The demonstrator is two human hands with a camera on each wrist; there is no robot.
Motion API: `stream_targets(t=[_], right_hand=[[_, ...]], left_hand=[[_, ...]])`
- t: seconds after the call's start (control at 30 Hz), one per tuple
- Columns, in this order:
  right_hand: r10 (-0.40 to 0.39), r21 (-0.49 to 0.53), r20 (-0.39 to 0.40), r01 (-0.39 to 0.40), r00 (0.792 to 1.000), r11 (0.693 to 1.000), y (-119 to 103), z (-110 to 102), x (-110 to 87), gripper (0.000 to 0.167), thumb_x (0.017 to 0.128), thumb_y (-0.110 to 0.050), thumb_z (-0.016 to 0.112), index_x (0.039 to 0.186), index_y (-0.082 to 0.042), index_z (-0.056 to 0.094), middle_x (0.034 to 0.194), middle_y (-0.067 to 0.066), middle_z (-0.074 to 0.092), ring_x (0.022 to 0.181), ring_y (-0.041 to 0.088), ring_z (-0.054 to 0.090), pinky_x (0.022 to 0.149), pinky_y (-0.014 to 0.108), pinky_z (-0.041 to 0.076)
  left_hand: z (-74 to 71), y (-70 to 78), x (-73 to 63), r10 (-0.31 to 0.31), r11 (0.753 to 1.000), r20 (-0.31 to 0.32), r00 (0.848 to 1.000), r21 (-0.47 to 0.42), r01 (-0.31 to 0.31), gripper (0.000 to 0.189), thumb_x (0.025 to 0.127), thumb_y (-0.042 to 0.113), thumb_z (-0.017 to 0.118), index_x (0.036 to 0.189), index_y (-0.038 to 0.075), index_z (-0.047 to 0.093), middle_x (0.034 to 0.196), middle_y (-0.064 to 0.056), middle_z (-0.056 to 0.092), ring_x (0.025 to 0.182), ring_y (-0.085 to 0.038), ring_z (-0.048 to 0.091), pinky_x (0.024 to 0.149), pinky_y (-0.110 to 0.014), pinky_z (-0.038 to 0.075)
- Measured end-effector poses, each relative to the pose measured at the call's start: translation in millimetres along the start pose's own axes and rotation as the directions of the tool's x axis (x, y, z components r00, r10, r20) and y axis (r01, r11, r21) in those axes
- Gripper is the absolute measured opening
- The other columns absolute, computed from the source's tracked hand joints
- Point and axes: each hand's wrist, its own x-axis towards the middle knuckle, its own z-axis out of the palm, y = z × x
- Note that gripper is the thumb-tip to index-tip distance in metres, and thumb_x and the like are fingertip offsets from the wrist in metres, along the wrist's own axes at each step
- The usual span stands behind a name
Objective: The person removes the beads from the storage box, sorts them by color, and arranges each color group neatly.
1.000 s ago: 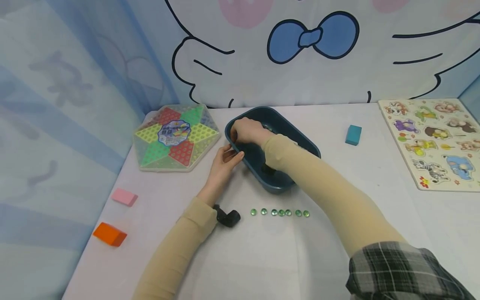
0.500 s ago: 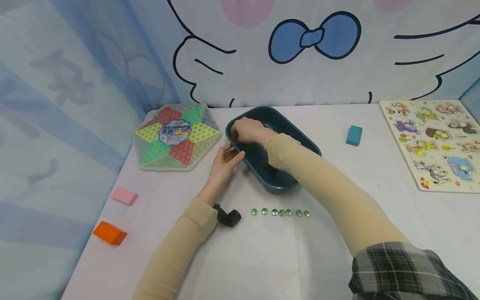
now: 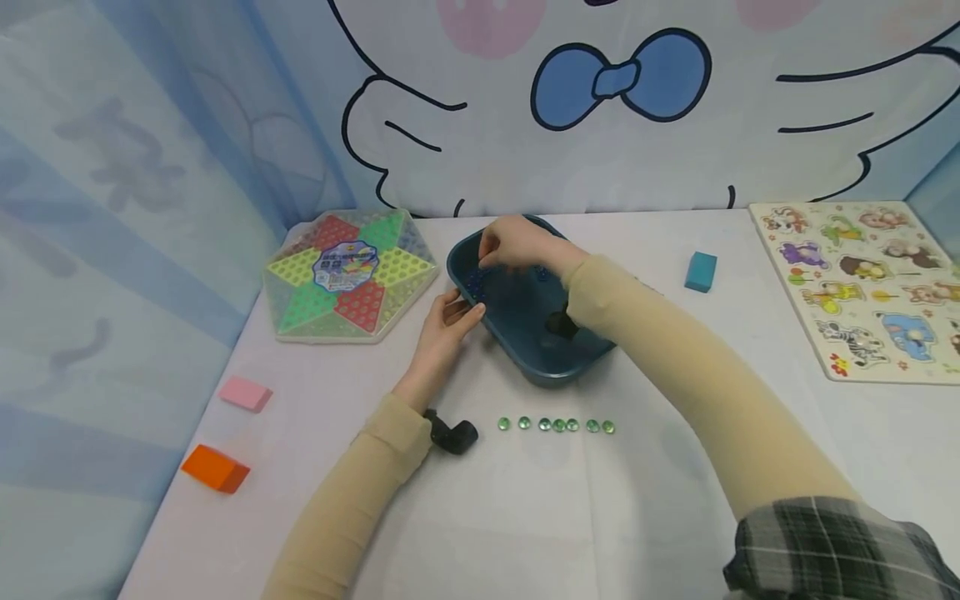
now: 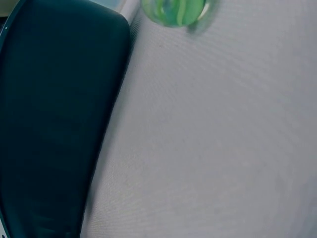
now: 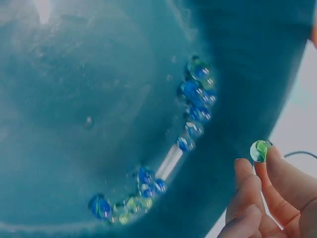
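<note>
Green marble (image 5: pixel 257 150) pinched by right hand (image 3: pixel 522 242); left hand (image 3: pixel 445 327), loosely spread, touches basin (image 3: pixel 528 337); box label (image 3: pixel 345 267) illegible.

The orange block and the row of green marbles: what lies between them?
The head view shows the left sleeve and a black wrist device between the orange block and the green marbles.

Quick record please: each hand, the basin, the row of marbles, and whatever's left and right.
Right hand: pinches a green-swirled marble over the basin
Left hand: touches the basin's side
Basin: blue and green marbles inside, along the wall
Row: seven green marbles on the table, near side of the basin
Left side: star game board, pink block, orange block
Right side: teal block, animal puzzle
</note>
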Motion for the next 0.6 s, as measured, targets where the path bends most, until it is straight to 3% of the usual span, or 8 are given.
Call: stream_targets(t=[0.1,0.27,0.6], right_hand=[[-0.024,0.056,-0.017,0.025,1.0,0.998,4.6,-9.3,-10.4,0.02,0.091,-0.019,0.059,0.104,-0.004,0.063,0.103,0.014,0.064,0.074,0.028,0.064,0.059,0.032,0.052],[-0.012,0.124,-0.053,0.019,0.999,0.992,11.1,-26.3,-33.0,0.021,0.091,-0.022,0.059,0.104,-0.006,0.063,0.096,0.011,0.065,0.063,0.019,0.057,0.054,0.031,0.048],[0.048,0.21,-0.124,-0.021,0.991,0.978,33.2,-47.3,-95.7,0.022,0.092,-0.023,0.057,0.106,-0.008,0.062,0.092,0.01,0.058,0.067,0.024,0.052,0.051,0.029,0.044]], left_hand=[[1.4,0.0,-0.2,-0.003,1.0,-0.008,1.0,0.003,0.003,0.063,0.09,0.03,0.061,0.142,0.012,0.03,0.139,-0.012,0.041,0.128,-0.024,0.041,0.105,-0.045,0.033],[3.8,-0.1,0.0,-0.005,1.0,-0.021,1.0,0.012,0.005,0.063,0.089,0.03,0.061,0.141,0.012,0.031,0.138,-0.012,0.042,0.127,-0.024,0.042,0.105,-0.043,0.034],[3.0,0.3,-1.6,0.011,1.0,-0.031,0.999,0.017,-0.011,0.062,0.089,0.03,0.062,0.141,0.011,0.032,0.138,-0.013,0.043,0.127,-0.024,0.042,0.105,-0.042,0.034]])
